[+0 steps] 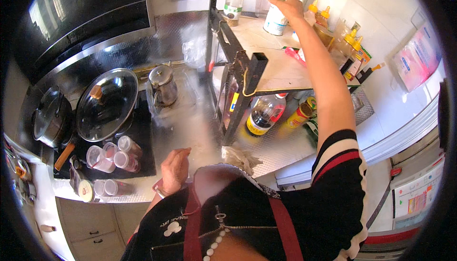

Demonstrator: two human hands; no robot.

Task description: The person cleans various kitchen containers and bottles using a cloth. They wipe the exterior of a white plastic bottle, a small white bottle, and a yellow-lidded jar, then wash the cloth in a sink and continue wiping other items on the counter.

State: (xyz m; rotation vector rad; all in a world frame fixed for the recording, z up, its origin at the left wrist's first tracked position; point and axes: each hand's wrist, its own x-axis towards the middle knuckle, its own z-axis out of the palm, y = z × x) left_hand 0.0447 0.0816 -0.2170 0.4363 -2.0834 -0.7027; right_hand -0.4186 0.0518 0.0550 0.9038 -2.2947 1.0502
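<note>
My right hand (291, 8) is stretched out over the upper shelf, with the thumb extended across the top of a white can (275, 21) that bears writing. Whether the fingers grip the can is hidden. Just behind it stands a large clear plastic jar (263, 1) with a red lid. My left hand (174, 171) hangs in front of my body above the counter, loosely bent, with nothing visible in it. Close to that hand is the metal counter top (178, 136). A smaller clear jar (234, 8) sits left of the can on the shelf.
A black-framed shelf rack (246, 64) rises at centre. Several yellow-capped squeeze bottles (348, 45) line the wall. Beneath stand a bottle of dark liquid (264, 116) and a yellow can (300, 115). Leftward are a glass-lidded pan (110, 107), a metal pot (163, 86) and plastic containers (101, 163).
</note>
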